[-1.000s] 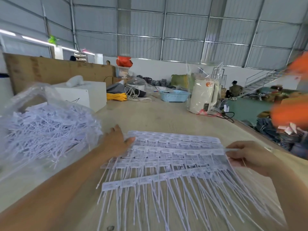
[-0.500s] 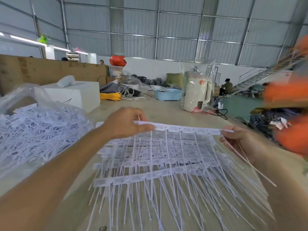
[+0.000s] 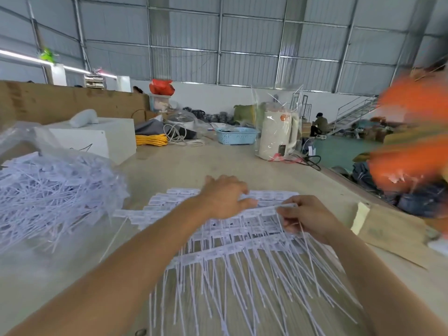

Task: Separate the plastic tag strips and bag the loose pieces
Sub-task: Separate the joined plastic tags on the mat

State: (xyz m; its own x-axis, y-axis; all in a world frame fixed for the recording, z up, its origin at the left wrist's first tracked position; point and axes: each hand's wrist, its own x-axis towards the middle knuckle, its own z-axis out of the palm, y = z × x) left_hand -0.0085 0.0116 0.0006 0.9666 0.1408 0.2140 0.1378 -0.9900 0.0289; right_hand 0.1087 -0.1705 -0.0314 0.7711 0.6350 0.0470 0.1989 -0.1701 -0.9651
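A layered pile of white plastic tag strips (image 3: 213, 241) lies on the table in front of me, thin tails pointing toward me. My left hand (image 3: 224, 197) reaches across the pile, fingers curled, thumb and fingertips pinching one raised tag strip (image 3: 274, 207). Just to its right, my right hand (image 3: 304, 215) pinches the same strip's other end, with a few tails hanging below its fingers. The two hands are close together. A clear plastic bag (image 3: 51, 195) full of loose white pieces sits at the left.
Behind the bag stands a white box (image 3: 101, 139). At the back are a yellow cable coil (image 3: 151, 139), a blue basket (image 3: 236, 136) and a plastic-wrapped white kettle (image 3: 278, 135). Flat cardboard (image 3: 392, 235) lies by the table's right edge. Blurred orange material (image 3: 412, 141) fills the right.
The strip held up between my spread hands has come down toward the pile. My left hand slid right along it and now sits next to my right hand.
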